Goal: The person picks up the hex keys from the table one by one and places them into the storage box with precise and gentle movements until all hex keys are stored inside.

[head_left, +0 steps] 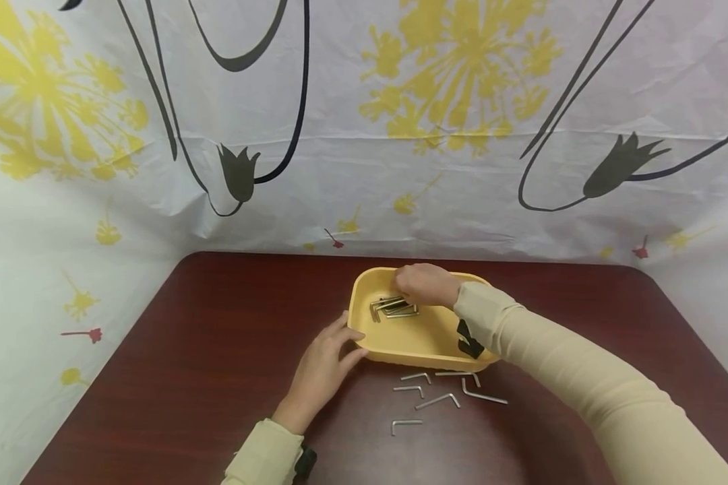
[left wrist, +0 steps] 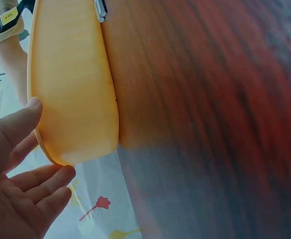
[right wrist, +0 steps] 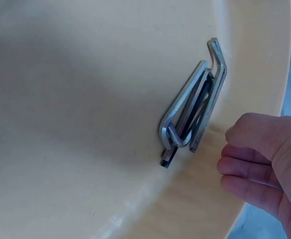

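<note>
A yellow tray [head_left: 409, 345] with a raised rim sits on the table. My left hand [head_left: 323, 367] holds its near left corner, thumb at the rim and fingers along the outside wall, as the left wrist view [left wrist: 28, 184] also shows. Inside the tray, towards its far left, lies a small pile of L-shaped hex keys [head_left: 394, 308], silver and dark. Beside that pile, at the far wall, is my right hand [head_left: 427, 284]. In the right wrist view its fingers [right wrist: 249, 172] are loosely bent, apart from the hex keys [right wrist: 192, 107], with nothing visible between them.
Several loose silver hex keys [head_left: 438, 400] lie spread on the dark red-brown table [head_left: 249, 316] in front of the tray. A patterned white cloth [head_left: 340, 182] hangs behind the table and along its sides. My right forearm [head_left: 582, 377] crosses the tray's right end.
</note>
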Available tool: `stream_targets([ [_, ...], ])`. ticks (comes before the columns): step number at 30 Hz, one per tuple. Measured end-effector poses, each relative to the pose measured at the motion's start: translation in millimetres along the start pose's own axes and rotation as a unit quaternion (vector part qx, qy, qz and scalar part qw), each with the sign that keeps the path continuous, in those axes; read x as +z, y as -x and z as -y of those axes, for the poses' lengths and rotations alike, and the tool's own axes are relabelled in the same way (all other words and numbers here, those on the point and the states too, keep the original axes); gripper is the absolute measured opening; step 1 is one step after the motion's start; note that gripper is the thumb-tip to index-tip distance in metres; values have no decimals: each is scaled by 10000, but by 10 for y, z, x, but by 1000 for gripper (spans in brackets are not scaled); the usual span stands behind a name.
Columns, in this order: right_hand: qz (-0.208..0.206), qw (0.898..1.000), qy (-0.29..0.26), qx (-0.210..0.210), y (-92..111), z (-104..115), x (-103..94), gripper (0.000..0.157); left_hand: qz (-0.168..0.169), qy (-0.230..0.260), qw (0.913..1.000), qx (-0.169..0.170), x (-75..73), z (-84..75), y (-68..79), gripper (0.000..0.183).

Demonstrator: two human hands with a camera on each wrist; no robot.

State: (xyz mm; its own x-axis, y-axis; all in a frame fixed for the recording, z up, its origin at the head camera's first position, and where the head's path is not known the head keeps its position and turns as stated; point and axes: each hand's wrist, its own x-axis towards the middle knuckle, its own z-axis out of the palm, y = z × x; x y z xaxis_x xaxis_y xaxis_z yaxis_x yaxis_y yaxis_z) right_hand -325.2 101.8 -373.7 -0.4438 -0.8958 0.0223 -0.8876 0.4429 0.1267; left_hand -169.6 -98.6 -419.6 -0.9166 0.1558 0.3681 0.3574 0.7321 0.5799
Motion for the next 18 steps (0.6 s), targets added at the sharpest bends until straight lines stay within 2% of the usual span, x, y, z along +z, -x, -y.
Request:
stream_targets([
  [7, 55, 10000, 27, -27, 32, -5, -108, 26, 43, 52, 10000, -68, -21, -13, -22, 23],
  [13, 315, 9988, -260, 282, 76, 30, -218, 31, 50, 77, 9999, -137, -15, -21, -3, 23],
  [18, 111, 9987, -423, 268, 146, 76, -326, 36, 47, 15, 9999, -123, -22, -23, 2, 23],
])
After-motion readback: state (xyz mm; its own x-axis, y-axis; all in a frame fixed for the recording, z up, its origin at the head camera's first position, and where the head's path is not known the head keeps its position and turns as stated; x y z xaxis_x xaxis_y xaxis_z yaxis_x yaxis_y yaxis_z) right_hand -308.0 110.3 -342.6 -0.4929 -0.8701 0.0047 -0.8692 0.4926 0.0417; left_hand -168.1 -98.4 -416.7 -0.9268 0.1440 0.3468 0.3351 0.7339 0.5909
